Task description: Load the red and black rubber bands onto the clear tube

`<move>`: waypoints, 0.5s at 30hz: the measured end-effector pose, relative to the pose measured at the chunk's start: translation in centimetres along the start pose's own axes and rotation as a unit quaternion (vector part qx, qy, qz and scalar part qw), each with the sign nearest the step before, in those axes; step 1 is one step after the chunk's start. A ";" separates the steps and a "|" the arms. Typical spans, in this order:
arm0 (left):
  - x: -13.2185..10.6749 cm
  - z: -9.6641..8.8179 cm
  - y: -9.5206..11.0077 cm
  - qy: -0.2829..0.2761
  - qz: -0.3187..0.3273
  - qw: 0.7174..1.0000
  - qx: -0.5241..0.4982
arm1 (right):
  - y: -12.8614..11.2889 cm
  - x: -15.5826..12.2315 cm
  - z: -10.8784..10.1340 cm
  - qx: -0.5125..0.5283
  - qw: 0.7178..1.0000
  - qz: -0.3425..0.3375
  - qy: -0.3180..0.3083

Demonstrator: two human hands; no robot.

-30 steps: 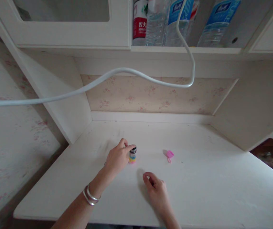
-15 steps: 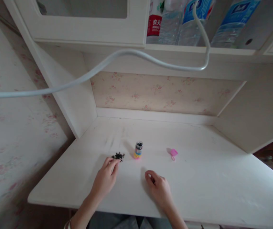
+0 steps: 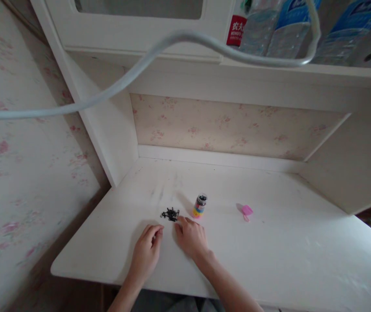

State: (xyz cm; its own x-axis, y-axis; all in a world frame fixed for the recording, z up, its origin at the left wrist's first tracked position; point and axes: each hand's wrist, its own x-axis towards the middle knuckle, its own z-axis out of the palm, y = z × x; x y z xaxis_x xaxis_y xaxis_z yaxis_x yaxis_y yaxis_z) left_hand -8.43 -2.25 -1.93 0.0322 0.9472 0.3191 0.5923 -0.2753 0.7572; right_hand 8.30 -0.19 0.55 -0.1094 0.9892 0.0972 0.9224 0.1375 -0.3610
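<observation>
A small heap of tiny black pieces (image 3: 170, 214) lies on the white desk (image 3: 279, 251). Just right of it stands a little open jar (image 3: 200, 206) with coloured bands and dark contents. My right hand (image 3: 190, 236) rests on the desk with its fingers loosely curled and the forefinger reaching the edge of the black heap. My left hand (image 3: 147, 252) lies below and left of the heap, fingers bent inward, nothing visible in it. A pink lid (image 3: 246, 211) sits farther right.
A white cable (image 3: 133, 73) sags across the view in front of the upper shelf, where several water bottles (image 3: 281, 30) stand. A side panel (image 3: 107, 125) closes the desk on the left; floral wallpaper lies behind. The desk's front edge is near my wrists.
My left hand left the jar, set down a black heap beside it and drew back. My right hand moved left to the heap. The camera view has swung left.
</observation>
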 end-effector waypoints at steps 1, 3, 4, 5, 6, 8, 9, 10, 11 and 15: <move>0.0 0.0 -0.1 -0.002 0.001 1.000 -0.003 | -0.2 0.4 0.2 0.000 1.000 -0.003 -0.001; 0.0 -0.1 -0.2 -0.007 0.002 1.000 -0.007 | -0.5 0.9 0.6 0.004 1.000 -0.009 0.001; 0.0 -0.1 -0.3 -0.009 0.004 1.000 -0.009 | -0.6 1.0 0.7 0.006 1.000 -0.009 0.003; 0.0 -0.1 -0.3 -0.010 0.006 1.000 -0.011 | -0.7 1.1 0.8 0.008 1.000 -0.007 0.005; 0.0 -0.2 -0.3 -0.010 0.007 1.000 -0.012 | -0.7 1.2 0.9 0.009 1.000 -0.003 0.006; 0.1 -0.2 -0.2 -0.011 0.007 1.000 -0.014 | -0.6 1.3 0.9 0.013 1.000 0.005 0.008; 0.1 -0.2 -0.2 -0.012 0.007 1.000 -0.014 | -0.5 1.3 0.9 0.015 1.000 0.008 0.010; 0.1 -0.2 -0.1 -0.014 0.006 1.000 -0.015 | -0.4 1.3 0.9 0.018 1.000 0.011 0.011; 0.1 -0.2 -0.1 -0.016 0.005 1.000 -0.017 | -0.3 1.4 0.8 0.021 1.000 0.015 0.011; 0.0 -0.3 0.1 -0.019 0.001 1.000 -0.019 | 0.1 1.2 0.1 0.051 0.998 0.032 0.019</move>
State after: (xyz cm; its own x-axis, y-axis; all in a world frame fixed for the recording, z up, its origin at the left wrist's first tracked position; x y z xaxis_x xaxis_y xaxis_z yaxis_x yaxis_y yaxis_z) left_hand -8.64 -2.28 -1.66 0.0642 0.9517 0.3003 0.5611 -0.2833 0.7778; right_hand 8.23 0.99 0.50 -0.0362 0.9937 0.1061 0.8841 0.0814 -0.4601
